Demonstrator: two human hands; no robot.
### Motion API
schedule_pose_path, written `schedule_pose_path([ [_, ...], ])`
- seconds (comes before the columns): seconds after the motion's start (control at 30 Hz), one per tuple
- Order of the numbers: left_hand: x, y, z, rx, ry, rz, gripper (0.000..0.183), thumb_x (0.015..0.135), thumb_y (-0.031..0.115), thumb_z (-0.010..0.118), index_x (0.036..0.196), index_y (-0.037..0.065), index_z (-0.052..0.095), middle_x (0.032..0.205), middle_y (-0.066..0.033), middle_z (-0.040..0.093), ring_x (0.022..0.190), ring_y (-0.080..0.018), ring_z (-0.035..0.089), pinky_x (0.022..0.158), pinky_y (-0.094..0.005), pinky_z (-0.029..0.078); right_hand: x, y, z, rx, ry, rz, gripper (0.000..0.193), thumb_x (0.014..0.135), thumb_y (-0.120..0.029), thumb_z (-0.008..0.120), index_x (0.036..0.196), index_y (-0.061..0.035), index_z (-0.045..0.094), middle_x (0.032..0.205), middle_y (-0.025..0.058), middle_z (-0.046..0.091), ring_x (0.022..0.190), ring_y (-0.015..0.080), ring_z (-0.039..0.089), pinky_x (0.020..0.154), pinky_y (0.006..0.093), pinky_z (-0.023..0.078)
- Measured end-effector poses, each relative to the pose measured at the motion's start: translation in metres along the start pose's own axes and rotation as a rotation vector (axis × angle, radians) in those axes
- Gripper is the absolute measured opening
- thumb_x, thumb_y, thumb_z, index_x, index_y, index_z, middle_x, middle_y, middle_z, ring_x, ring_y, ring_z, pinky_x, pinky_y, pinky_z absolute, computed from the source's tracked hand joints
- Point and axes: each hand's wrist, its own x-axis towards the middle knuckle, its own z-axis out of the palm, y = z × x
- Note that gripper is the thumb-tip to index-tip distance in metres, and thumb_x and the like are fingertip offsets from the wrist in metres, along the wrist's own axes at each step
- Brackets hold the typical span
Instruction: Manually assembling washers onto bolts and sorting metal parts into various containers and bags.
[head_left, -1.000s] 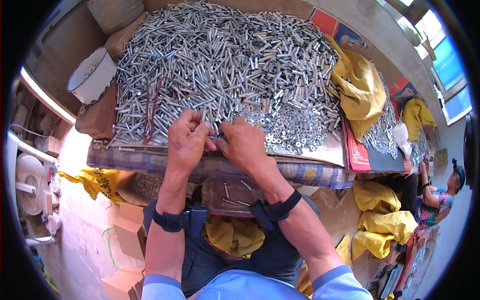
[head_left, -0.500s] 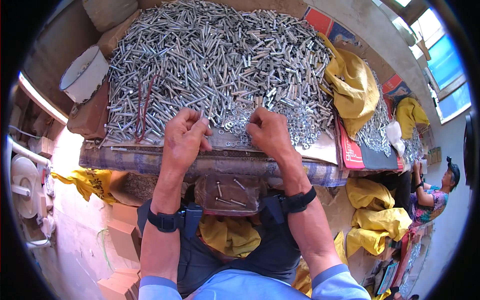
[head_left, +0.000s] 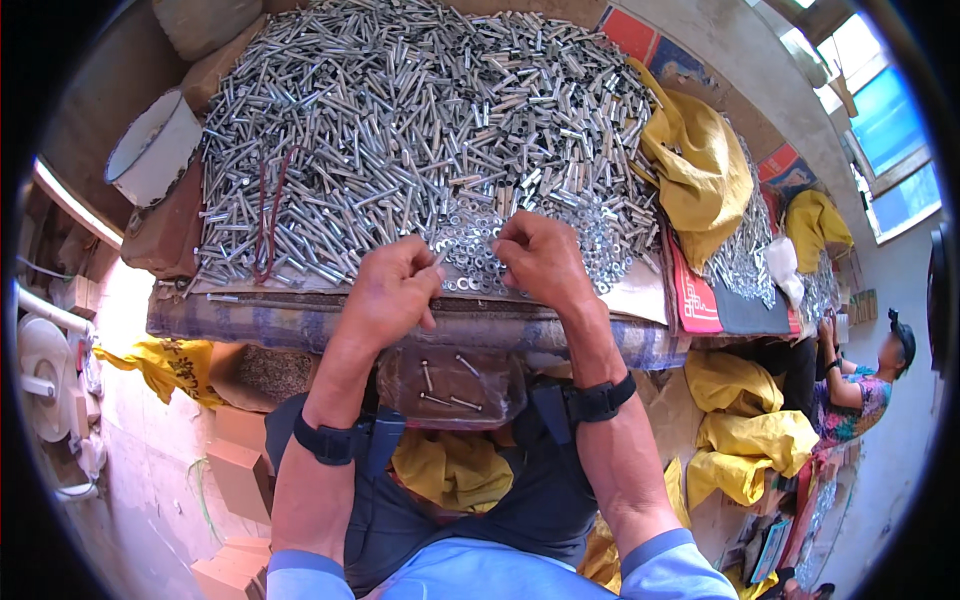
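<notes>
My left hand (head_left: 393,290) pinches a short metal bolt (head_left: 440,257) between thumb and fingertips, its end poking out toward the right. Close by, my right hand (head_left: 545,258) has thumb and forefinger pressed together over the loose washers (head_left: 468,262); whatever is in that pinch is too small to make out. Beyond both hands spreads a big heap of silvery bolts and metal sleeves (head_left: 400,130). Below them, over my lap, a plastic-lined tray (head_left: 400,405) holds several finished-looking bolts (head_left: 464,402) lying apart.
A white enamel basin (head_left: 160,150) stands left of the heap. Yellow sacks (head_left: 700,170) lie at the right, with more on the floor. Cardboard boxes (head_left: 238,470) are at lower left. Another person (head_left: 855,390) works at far right. A red cord (head_left: 268,215) lies on the heap.
My left hand has turned and come slightly lower, its bolt swinging from upright toward my right hand. The right hand stays in nearly the same place, still pinched.
</notes>
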Motion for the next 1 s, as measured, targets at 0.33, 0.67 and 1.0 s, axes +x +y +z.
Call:
schedule_pose_path([
  [0.33,0.006,0.007,0.013,0.030,0.031,0.092,0.014,0.094,0.014,0.061,0.091,0.000,0.058,0.076,-0.0046,0.061,0.055,-0.0125,0.065,0.044,-0.0241,0.046,-0.003,0.017,-0.005,-0.178,-0.066,-0.160,0.016,0.081,-0.007,0.069,0.093,0.0037,0.070,0.070,0.0130,0.068,0.056,0.0174,0.065,0.055,0.0332,0.051],
  [0.67,0.002,0.009,0.005,-0.027,0.108,0.066,0.012,0.091,0.009,0.064,0.091,-0.003,0.061,0.080,-0.0061,0.061,0.054,-0.0116,0.063,0.046,-0.0259,0.048,-0.009,0.013,0.004,-0.312,-0.036,-0.265,0.012,0.079,-0.007,0.062,0.087,-0.0016,0.069,0.079,0.0249,0.066,0.079,0.0439,0.065,0.073,0.0485,0.052],
  [1.0,0.004,0.013,0.009,-0.009,0.076,0.074,0.012,0.090,0.008,0.065,0.087,-0.004,0.062,0.077,-0.0063,0.062,0.052,-0.0100,0.059,0.044,-0.0255,0.047,-0.002,0.015,-0.002,-0.132,0.054,-0.214,0.015,0.083,-0.011,0.065,0.089,0.0024,0.068,0.072,0.0202,0.067,0.068,0.0336,0.067,0.065,0.0429,0.051],
])
